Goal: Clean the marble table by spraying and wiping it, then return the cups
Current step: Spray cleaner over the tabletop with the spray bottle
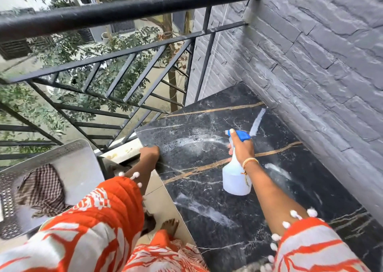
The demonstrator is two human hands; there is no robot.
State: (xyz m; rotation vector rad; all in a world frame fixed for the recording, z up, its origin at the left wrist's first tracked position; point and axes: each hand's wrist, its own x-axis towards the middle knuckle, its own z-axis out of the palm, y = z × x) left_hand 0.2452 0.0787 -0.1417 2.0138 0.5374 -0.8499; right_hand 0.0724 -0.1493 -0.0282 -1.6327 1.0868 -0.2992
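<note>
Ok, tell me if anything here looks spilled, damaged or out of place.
Nothing looks damaged. The marble table shows whitish spray streaks, unwiped. The checked cloth lies on the chair; no cups are visible.

I count one black marble table (217,215) in front of me, and one spray bottle (235,176) with a blue nozzle, wrapped in my right hand (241,149). That makes two hands of mine in sight, since my left hand (149,152) is on the table's edge, plus one bare foot (170,226) down below. Off to the side there's one grey chair (68,159) carrying one checked cloth (42,190), and one black railing (116,14) ahead.
</note>
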